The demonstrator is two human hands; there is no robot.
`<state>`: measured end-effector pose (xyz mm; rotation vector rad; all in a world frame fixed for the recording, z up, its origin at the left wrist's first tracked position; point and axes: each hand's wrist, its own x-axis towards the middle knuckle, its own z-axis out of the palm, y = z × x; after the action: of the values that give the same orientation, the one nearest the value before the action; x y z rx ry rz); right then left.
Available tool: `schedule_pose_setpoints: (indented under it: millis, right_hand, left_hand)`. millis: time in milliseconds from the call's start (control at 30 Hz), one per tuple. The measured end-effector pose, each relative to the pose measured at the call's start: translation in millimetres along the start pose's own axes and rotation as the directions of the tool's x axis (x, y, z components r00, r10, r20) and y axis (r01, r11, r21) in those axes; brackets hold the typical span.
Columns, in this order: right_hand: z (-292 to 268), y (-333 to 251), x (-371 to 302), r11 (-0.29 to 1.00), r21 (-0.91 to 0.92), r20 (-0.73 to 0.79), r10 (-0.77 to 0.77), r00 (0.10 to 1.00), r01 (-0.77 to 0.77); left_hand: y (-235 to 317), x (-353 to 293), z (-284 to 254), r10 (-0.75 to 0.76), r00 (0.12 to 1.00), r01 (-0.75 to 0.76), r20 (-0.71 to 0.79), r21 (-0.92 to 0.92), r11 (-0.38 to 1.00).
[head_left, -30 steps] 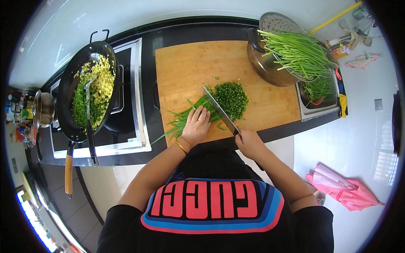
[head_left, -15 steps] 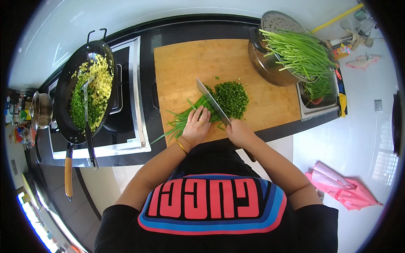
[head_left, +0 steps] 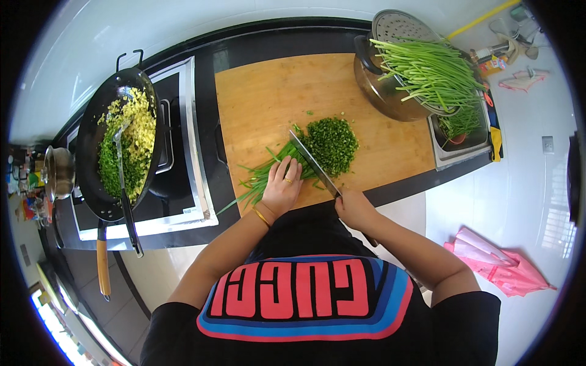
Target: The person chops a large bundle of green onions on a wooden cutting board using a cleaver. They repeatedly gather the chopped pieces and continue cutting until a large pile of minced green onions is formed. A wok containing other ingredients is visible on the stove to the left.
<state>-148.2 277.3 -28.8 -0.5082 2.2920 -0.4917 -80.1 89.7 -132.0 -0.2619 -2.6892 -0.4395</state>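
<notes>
My left hand (head_left: 282,188) is closed over a bundle of garlic chives (head_left: 256,180), pressing it onto the wooden cutting board (head_left: 274,91). Long green ends trail from it toward the board's left edge. In my right hand (head_left: 357,209) is the handle of a kitchen knife (head_left: 315,165). Its blade slants up and left across the cut end of the bundle, close to my left fingertips. Right beside the blade lies a pile of finely chopped chives (head_left: 331,146), with a few loose bits around it.
Left, on the stove, a wok (head_left: 91,140) holds yellow crumbled food, chopped greens and a spatula (head_left: 125,201); a small pot (head_left: 60,172) stands beyond. More chives (head_left: 427,70) lie across a steel pot (head_left: 387,91) at the back right, near a sink (head_left: 452,160).
The knife and my right hand have shifted slightly right and toward me. My left hand stays on the bundle. The whole view has tilted a little.
</notes>
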Motion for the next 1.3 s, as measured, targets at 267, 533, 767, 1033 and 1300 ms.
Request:
schedule_pose_setpoints:
  millis: [267, 533, 767, 1033, 1300]
  right_hand:
    - [5.9, -15.7, 33.8, 0.996, -0.026, -0.094, -0.092, 0.991, 0.09]
    - [18.0, -11.4, 55.1, 0.993, 0.022, -0.236, -0.111, 0.965, 0.12]
    - [-17.0, -20.5, 22.8, 0.983, 0.156, -0.206, -0.061, 0.977, 0.094]
    - [-22.8, -11.8, -23.6, 0.999, -0.002, -0.094, -0.037, 0.995, 0.037]
    - [-15.1, -13.1, -34.8, 0.999, -0.027, -0.109, -0.039, 0.993, 0.036]
  left_hand:
    - [0.8, -1.1, 1.4, 0.003, 1.0, -0.003, -0.008, -0.004, 1.0]
    - [-1.5, -0.3, -1.5, 0.018, 0.999, -0.019, -0.032, -0.017, 1.0]
    - [-0.1, 1.3, -2.7, 0.0, 0.998, -0.001, -0.063, -0.022, 1.0]
    - [1.1, 1.5, -4.7, 0.003, 0.997, -0.007, -0.08, -0.047, 0.999]
    - [0.5, 0.7, -6.9, -0.003, 0.997, -0.002, -0.074, -0.066, 0.998]
